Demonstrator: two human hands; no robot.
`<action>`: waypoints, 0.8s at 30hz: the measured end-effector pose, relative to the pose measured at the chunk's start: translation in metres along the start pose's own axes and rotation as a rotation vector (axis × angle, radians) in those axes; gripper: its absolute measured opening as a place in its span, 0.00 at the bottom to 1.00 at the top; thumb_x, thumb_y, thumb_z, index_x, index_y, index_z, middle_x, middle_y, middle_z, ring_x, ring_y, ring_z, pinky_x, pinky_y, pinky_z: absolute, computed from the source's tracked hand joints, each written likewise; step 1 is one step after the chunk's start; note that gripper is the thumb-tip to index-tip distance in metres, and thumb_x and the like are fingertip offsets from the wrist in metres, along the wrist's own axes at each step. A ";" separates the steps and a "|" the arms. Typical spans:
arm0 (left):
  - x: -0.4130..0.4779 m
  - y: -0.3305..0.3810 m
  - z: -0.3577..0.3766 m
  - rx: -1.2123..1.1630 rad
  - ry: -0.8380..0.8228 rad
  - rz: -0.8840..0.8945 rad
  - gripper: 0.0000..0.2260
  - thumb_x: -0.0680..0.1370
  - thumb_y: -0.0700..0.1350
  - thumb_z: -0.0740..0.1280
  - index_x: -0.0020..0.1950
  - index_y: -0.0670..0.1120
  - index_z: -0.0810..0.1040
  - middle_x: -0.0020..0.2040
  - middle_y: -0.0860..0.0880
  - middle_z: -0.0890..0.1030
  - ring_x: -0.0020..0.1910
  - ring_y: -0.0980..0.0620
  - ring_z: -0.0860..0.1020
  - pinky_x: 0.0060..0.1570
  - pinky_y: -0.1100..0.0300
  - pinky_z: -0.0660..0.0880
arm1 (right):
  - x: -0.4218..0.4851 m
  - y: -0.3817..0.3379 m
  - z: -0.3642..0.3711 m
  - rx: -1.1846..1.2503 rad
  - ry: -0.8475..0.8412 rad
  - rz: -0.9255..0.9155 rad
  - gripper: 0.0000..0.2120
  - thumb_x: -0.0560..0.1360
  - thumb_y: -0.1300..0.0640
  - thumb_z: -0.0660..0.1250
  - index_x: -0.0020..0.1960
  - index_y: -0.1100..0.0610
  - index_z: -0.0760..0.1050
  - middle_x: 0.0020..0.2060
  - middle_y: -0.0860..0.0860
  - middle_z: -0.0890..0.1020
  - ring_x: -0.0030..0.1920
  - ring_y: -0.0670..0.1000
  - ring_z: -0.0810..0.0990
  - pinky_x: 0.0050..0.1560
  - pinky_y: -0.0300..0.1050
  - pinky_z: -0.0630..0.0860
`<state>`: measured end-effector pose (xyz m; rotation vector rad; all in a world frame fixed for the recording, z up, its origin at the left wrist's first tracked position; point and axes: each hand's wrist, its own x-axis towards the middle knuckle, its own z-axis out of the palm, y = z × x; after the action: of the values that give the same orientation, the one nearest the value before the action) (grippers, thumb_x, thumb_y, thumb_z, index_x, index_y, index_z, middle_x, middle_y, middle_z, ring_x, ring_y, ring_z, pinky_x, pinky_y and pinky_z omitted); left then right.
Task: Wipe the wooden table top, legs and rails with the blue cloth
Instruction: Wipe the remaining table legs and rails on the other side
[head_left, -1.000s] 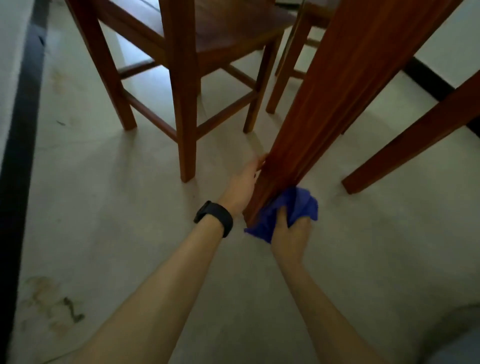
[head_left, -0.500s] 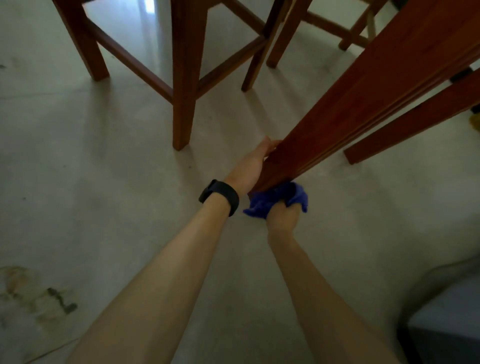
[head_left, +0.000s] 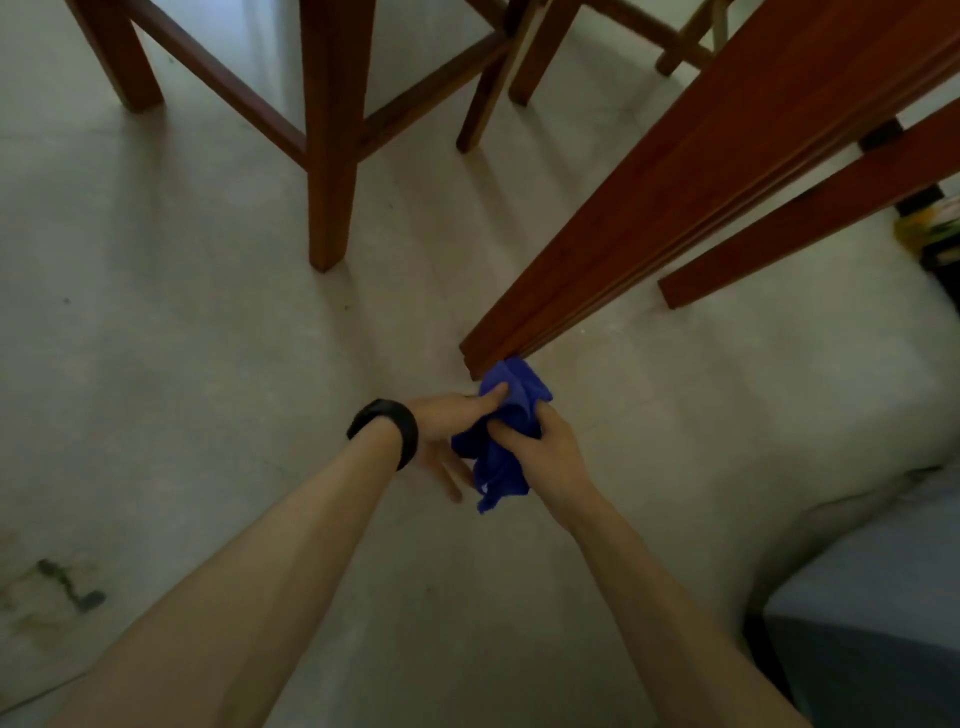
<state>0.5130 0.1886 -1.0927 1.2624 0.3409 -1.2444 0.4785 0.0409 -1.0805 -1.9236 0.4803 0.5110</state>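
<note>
A reddish wooden table leg (head_left: 665, 192) slants down from the upper right to its foot on the pale floor. Just below that foot the blue cloth (head_left: 506, 441) is bunched between both hands, its top edge touching the foot. My right hand (head_left: 540, 452) grips the cloth from the right. My left hand (head_left: 449, 421), with a black band on the wrist, has its thumb on the cloth's upper part while its fingers spread below. Neither hand is on the leg.
A wooden chair (head_left: 332, 130) with crossed rails stands at upper left, a second chair's legs behind it. Another table leg (head_left: 810, 218) lies to the right. A grey-blue cushion (head_left: 872, 623) fills the lower right corner. Floor stains (head_left: 62, 587) mark the lower left.
My left hand has let go of the table leg and come down onto the cloth. Both hands with the cloth have drawn back below the leg's foot.
</note>
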 end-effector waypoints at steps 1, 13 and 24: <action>0.001 -0.004 -0.004 -0.143 -0.052 0.042 0.27 0.77 0.63 0.63 0.72 0.51 0.70 0.66 0.42 0.76 0.54 0.39 0.81 0.47 0.42 0.82 | -0.001 0.000 -0.001 0.025 -0.029 0.030 0.11 0.76 0.61 0.69 0.56 0.51 0.76 0.53 0.54 0.83 0.50 0.53 0.84 0.53 0.54 0.81; -0.006 0.045 -0.026 -0.345 0.872 0.760 0.10 0.81 0.49 0.60 0.61 0.55 0.72 0.59 0.49 0.74 0.54 0.49 0.77 0.50 0.55 0.74 | 0.004 -0.064 -0.048 0.299 0.206 -0.213 0.20 0.81 0.48 0.59 0.72 0.46 0.67 0.66 0.45 0.76 0.66 0.50 0.75 0.67 0.54 0.70; 0.083 -0.045 0.003 0.124 0.616 0.298 0.10 0.83 0.46 0.58 0.61 0.47 0.74 0.55 0.44 0.78 0.54 0.43 0.77 0.58 0.50 0.73 | 0.007 -0.095 -0.039 0.284 0.100 -0.313 0.22 0.77 0.34 0.50 0.70 0.37 0.59 0.66 0.40 0.70 0.71 0.46 0.67 0.70 0.61 0.67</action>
<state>0.5050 0.1521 -1.1794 1.7240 0.4981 -0.6107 0.5412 0.0398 -0.9990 -1.7127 0.2894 0.1350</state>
